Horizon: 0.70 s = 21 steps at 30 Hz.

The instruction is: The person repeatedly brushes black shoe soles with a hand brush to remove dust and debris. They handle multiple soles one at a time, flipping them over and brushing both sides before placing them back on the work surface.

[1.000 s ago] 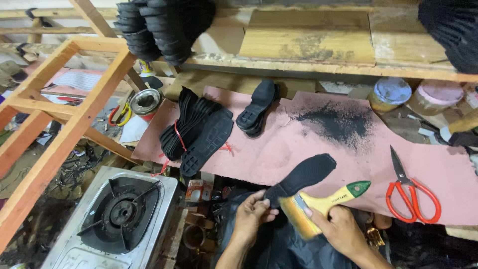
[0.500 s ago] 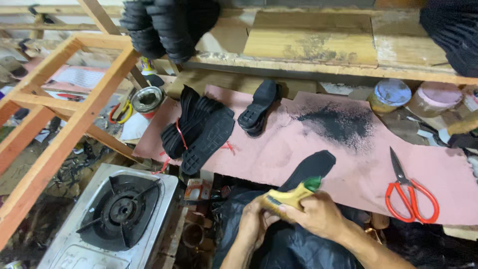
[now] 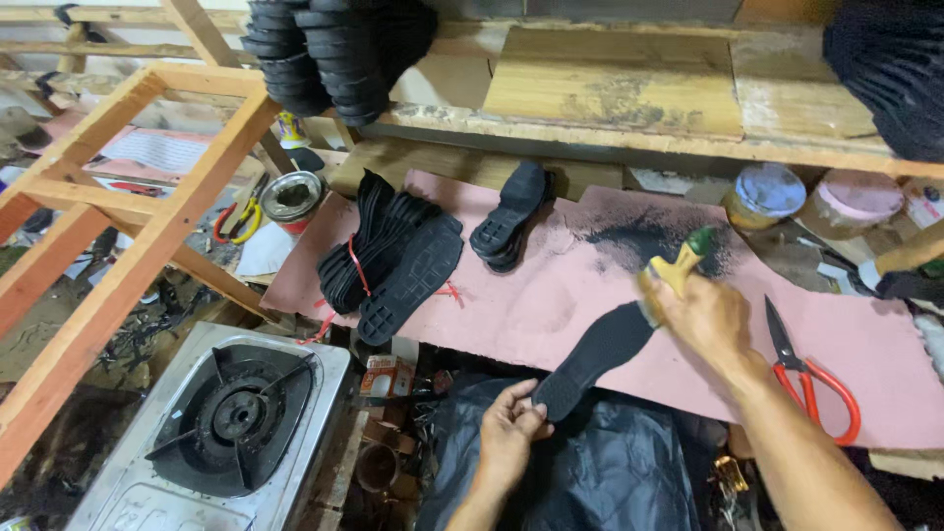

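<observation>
My left hand (image 3: pixel 510 429) pinches the near end of a black shoe sole (image 3: pixel 594 357) that lies on the pink sheet (image 3: pixel 551 295) at the bench's front edge. My right hand (image 3: pixel 701 317) grips a brush with a yellow and green handle (image 3: pixel 685 258), its bristle end pressed on the far end of that sole. A tied bundle of black soles (image 3: pixel 385 250) lies to the left on the pink sheet, and a pair of heeled black soles (image 3: pixel 512 213) rests further back.
Red-handled scissors (image 3: pixel 808 376) lie right of my right hand. Lidded jars (image 3: pixel 766 195) stand at the back right, an open tin (image 3: pixel 291 197) at the left. A gas stove (image 3: pixel 231 418) sits low left beside a wooden frame (image 3: pixel 128 246). Stacked black soles (image 3: pixel 334 49) hang above.
My right hand has carried the brush from the near end of the sole up and to the right, to its far end. My left hand stays at the near end.
</observation>
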Tool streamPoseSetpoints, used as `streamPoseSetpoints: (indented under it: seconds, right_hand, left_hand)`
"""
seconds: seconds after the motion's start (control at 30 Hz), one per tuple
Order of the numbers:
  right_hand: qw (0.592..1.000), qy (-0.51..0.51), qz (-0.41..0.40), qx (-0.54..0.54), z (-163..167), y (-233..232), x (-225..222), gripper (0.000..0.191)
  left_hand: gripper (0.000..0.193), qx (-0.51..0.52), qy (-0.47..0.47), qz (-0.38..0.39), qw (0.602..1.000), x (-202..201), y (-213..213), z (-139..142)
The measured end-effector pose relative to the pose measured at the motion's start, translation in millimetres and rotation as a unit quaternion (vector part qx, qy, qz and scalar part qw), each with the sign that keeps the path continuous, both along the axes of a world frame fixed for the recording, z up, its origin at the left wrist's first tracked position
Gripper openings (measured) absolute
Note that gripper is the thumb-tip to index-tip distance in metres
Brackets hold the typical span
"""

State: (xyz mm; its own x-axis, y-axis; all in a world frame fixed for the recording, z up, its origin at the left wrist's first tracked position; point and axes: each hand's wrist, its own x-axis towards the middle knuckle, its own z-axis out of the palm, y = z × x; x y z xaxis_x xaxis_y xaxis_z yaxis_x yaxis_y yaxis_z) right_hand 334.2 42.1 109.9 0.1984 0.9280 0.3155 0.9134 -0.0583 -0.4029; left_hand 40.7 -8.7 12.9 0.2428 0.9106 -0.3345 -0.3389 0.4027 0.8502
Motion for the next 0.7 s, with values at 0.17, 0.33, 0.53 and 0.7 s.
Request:
streamPoseSetpoints:
  seconds: [0.17, 0.33, 0.53, 0.7]
  right_hand:
    - [0.999, 0.020, -0.030, 0.005, 10.4, -4.1, 0.8, 0.053]
    - [0.992, 0.100, -0.071, 0.007, 11.8, -11.9, -3.0, 0.051]
    - [0.971, 0.237, -0.025, 0.026, -3.7, -23.0, -40.8, 0.034]
    - [0.967, 0.106, 0.159, -0.166, -27.4, -3.9, -70.2, 0.036]
  left_hand:
    - [0.055, 0.385, 0.358, -0.066, 0.848, -9.9, -14.7, 47.8]
    - [0.038, 0.394, 0.399, -0.042, 0.827, -24.5, -4.0, 63.1]
    - [0.043, 0.018, 0.076, -0.081, 0.994, -31.4, 5.6, 20.8]
    - [0.047, 0.027, 0.072, -0.065, 0.995, -31.9, 0.5, -12.1]
